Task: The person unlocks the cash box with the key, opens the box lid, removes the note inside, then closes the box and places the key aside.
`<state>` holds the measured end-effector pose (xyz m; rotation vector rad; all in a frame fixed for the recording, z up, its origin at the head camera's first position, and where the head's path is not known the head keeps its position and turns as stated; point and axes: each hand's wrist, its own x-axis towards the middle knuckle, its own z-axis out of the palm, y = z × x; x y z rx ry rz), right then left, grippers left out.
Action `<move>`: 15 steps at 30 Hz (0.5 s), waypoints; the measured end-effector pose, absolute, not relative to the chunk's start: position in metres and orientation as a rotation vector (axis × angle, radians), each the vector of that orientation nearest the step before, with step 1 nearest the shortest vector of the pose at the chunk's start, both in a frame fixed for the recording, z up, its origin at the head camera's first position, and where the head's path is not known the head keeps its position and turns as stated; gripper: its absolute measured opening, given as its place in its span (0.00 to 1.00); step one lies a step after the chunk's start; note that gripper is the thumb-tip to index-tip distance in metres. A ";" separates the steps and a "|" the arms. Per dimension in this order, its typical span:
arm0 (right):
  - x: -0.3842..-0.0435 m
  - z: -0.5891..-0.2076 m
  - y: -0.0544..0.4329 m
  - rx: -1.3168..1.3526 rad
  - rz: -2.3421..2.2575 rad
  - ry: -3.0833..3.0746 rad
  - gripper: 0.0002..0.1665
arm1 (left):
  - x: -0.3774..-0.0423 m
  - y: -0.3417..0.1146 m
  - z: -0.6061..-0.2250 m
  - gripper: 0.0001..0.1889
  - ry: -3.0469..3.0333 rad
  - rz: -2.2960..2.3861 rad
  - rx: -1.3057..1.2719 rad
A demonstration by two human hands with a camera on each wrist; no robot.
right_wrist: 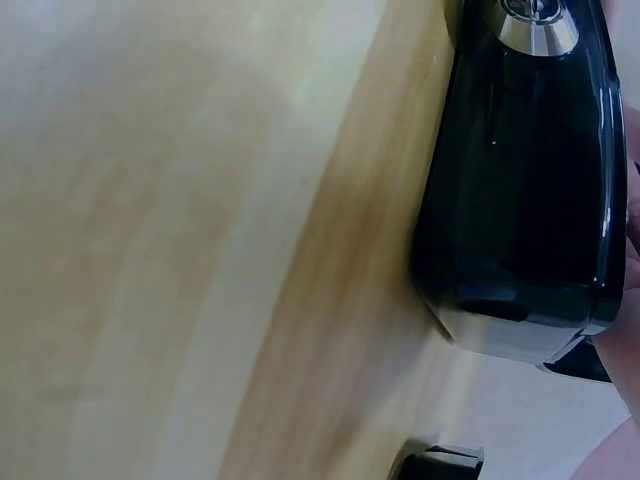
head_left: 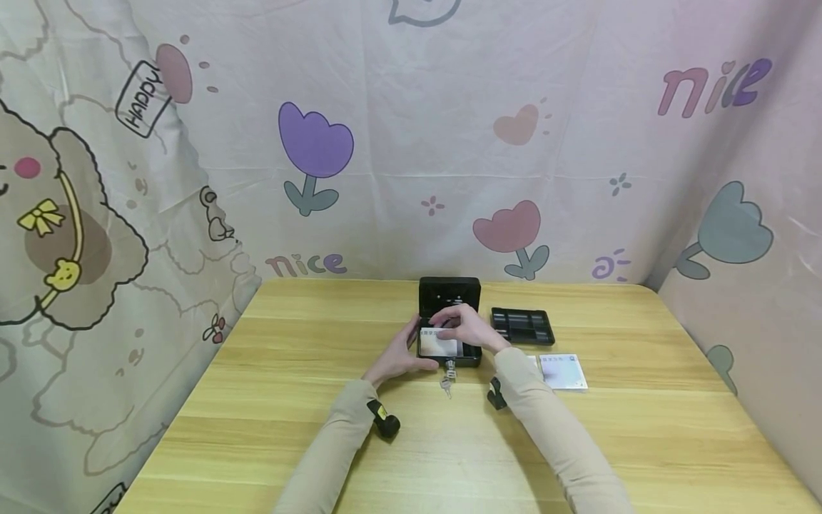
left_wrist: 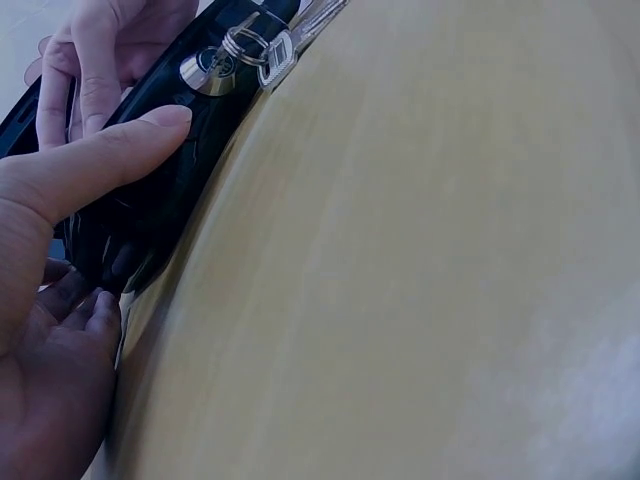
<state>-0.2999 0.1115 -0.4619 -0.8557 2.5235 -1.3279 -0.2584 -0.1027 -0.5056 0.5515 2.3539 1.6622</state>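
A black cash box (head_left: 476,359) stands on the table with its lid raised. Keys (head_left: 447,384) hang on a ring from the lock (left_wrist: 208,72) in its front. My left hand (head_left: 399,355) holds the box at its left side, thumb on the front face and fingers round the side. Inside the box's opening is a white notepad (head_left: 438,348) with printed characters along its top. My right hand (head_left: 469,325) reaches over the box and pinches the notepad near its top edge; the fingertips are partly hidden.
Right of the box lies a black compartment tray (head_left: 523,335). Nearer me is another white notepad (head_left: 562,372), with one more partly behind the right sleeve. The wooden table (head_left: 270,343) ends at a printed cloth backdrop (head_left: 411,200).
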 end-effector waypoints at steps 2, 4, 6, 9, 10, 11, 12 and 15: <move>-0.300 -0.461 0.111 -0.847 -1.321 2.552 0.15 | -0.259 -0.102 -0.506 0.62 2.350 1.671 0.555; -0.300 -0.461 0.111 -0.840 -1.322 2.579 0.14 | -0.260 -0.102 -0.506 0.62 2.349 1.674 0.556; -0.300 -0.460 0.111 -0.836 -1.337 2.596 0.13 | -0.260 -0.103 -0.507 0.63 2.348 1.674 0.554; -0.300 -0.459 0.112 -0.813 -1.366 2.614 0.12 | -0.261 -0.103 -0.507 0.63 2.346 1.679 0.551; -0.300 -0.458 0.112 -0.802 -1.376 2.620 0.12 | -0.261 -0.102 -0.507 0.64 2.345 1.682 0.548; -0.300 -0.457 0.113 -0.793 -1.385 2.626 0.12 | -0.261 -0.102 -0.507 0.64 2.347 1.683 0.547; -0.299 -0.457 0.113 -0.782 -1.392 2.631 0.13 | -0.260 -0.102 -0.507 0.64 2.349 1.683 0.545; -0.298 -0.453 0.115 -0.750 -1.409 2.641 0.13 | -0.259 -0.102 -0.506 0.64 2.351 1.688 0.543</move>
